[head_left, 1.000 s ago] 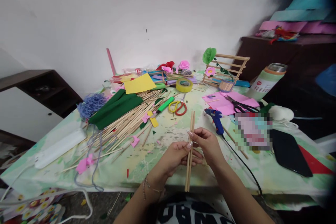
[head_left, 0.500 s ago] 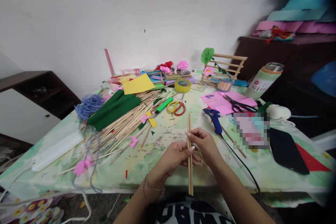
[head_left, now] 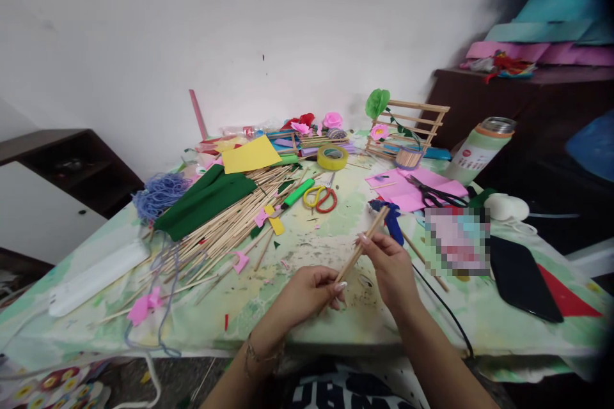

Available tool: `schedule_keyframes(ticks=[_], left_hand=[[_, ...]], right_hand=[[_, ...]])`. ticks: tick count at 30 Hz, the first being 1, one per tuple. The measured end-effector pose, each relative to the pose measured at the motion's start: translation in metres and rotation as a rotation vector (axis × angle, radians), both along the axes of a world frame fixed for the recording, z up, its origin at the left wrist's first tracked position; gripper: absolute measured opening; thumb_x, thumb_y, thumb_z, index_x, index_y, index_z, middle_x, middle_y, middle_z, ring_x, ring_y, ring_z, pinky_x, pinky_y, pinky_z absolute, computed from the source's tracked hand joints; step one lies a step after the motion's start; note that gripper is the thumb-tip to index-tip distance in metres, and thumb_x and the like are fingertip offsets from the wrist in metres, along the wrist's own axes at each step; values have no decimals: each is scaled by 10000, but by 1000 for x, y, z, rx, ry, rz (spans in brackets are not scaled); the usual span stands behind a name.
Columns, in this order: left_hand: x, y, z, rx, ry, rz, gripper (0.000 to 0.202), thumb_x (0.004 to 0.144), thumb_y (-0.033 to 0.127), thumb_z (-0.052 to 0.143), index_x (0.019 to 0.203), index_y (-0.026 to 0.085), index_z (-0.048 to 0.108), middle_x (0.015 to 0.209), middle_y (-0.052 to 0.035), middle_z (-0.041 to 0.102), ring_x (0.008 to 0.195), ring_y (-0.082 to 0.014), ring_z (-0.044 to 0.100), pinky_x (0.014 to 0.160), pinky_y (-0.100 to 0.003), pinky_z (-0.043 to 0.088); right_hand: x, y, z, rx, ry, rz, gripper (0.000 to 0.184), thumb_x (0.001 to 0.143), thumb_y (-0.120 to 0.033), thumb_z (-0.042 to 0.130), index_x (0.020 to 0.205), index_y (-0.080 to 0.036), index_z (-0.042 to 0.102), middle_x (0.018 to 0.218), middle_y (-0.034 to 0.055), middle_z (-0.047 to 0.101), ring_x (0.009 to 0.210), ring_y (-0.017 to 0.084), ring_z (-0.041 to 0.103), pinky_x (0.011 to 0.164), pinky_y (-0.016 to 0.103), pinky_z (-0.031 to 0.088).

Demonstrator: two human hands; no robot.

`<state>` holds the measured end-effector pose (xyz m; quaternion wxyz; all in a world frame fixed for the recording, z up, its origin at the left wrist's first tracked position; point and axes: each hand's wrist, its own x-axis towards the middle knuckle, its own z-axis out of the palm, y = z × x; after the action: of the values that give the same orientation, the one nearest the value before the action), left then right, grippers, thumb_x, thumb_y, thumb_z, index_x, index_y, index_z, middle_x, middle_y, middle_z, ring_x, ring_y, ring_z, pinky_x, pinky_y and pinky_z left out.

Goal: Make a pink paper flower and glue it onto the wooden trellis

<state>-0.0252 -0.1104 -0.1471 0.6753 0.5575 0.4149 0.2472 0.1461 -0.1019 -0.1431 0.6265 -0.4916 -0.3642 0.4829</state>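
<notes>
Both my hands hold a pair of thin wooden sticks (head_left: 368,237) above the near edge of the table (head_left: 307,326). The sticks tilt up to the right, their top end near the blue glue gun (head_left: 392,219). My left hand (head_left: 307,291) pinches the lower end with closed fingers. My right hand (head_left: 391,265) grips the sticks higher up, thumb and fingers closed round them.
A heap of wooden sticks (head_left: 230,220), green felt (head_left: 204,198), yellow paper (head_left: 250,153) and blue yarn (head_left: 158,192) lie at the left. Tape roll (head_left: 332,156), scissors (head_left: 320,197), pink paper (head_left: 407,185), a stick frame (head_left: 412,124), a flask (head_left: 477,150) and a black pad (head_left: 522,278) lie beyond and right.
The sticks have swung from upright to a slant up to the right. My left hand dropped to their lower end. The view shifted slightly.
</notes>
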Motion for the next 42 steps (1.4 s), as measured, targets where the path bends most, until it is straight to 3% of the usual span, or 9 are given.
schedule_keyframes(ticks=[7, 11, 15, 19, 24, 27, 30, 34, 42], left_hand=[[-42, 7, 31, 516, 607, -5, 207, 801, 231, 492, 737, 190, 685, 769, -46, 685, 780, -200, 603, 708, -264, 388], [-49, 19, 37, 529, 729, -133, 228, 785, 212, 472, 653, 203, 657, 697, -33, 649, 689, -187, 570, 625, -255, 342], [-42, 27, 26, 493, 734, -225, 222, 743, 179, 479, 597, 191, 645, 629, -34, 619, 647, -182, 558, 606, -255, 337], [-44, 31, 25, 559, 735, -207, 233, 770, 190, 490, 720, 186, 717, 828, -73, 689, 803, -208, 614, 724, -268, 401], [-69, 29, 57, 600, 741, -63, 250, 833, 306, 522, 860, 214, 753, 895, -66, 729, 856, -218, 645, 776, -292, 448], [-79, 29, 66, 521, 640, 288, 292, 772, 419, 624, 931, 199, 735, 877, -68, 742, 789, -225, 670, 700, -297, 478], [-68, 29, 55, 332, 225, 618, 533, 685, 570, 694, 1015, 152, 676, 776, -71, 733, 670, -209, 684, 579, -271, 490], [-36, 27, 32, 171, -111, 669, 519, 625, 565, 773, 910, 141, 679, 763, -66, 737, 677, -177, 697, 595, -234, 513], [-10, 27, 24, 118, -140, 672, 453, 612, 534, 798, 798, 127, 724, 765, -66, 745, 713, -168, 684, 660, -240, 544]], right_hand=[[27, -29, -12, 8, -27, -121, 297, 677, -378, 817, 902, -228, 695, 752, -8, 670, 701, 139, 598, 696, 283, 487], [43, -40, -18, 122, -276, -241, 371, 749, -347, 760, 1083, -269, 619, 891, 15, 677, 798, 174, 631, 773, 335, 499], [51, -44, -24, 177, -759, -100, 172, 807, -362, 685, 890, -212, 691, 898, 66, 658, 759, 193, 598, 744, 349, 485], [53, -41, -31, 113, -753, 86, 224, 867, -395, 604, 830, -201, 708, 846, 76, 670, 771, 206, 622, 669, 312, 482], [51, -36, -32, 116, -681, 206, 202, 835, -389, 645, 798, -214, 740, 801, 62, 677, 781, 209, 628, 724, 306, 473], [44, -34, -32, 57, -539, 86, 257, 802, -436, 664, 717, -201, 723, 746, 48, 644, 685, 181, 580, 639, 278, 453], [34, -31, -34, -25, -425, 2, 322, 770, -488, 675, 669, -184, 698, 652, 17, 570, 568, 144, 503, 536, 255, 407], [20, -31, -35, -23, -395, 21, 343, 773, -502, 668, 669, -176, 689, 627, 6, 539, 551, 137, 498, 529, 249, 407], [12, -39, -37, 45, -484, 187, 367, 824, -493, 617, 648, -177, 677, 610, 17, 556, 577, 150, 530, 567, 256, 430]])
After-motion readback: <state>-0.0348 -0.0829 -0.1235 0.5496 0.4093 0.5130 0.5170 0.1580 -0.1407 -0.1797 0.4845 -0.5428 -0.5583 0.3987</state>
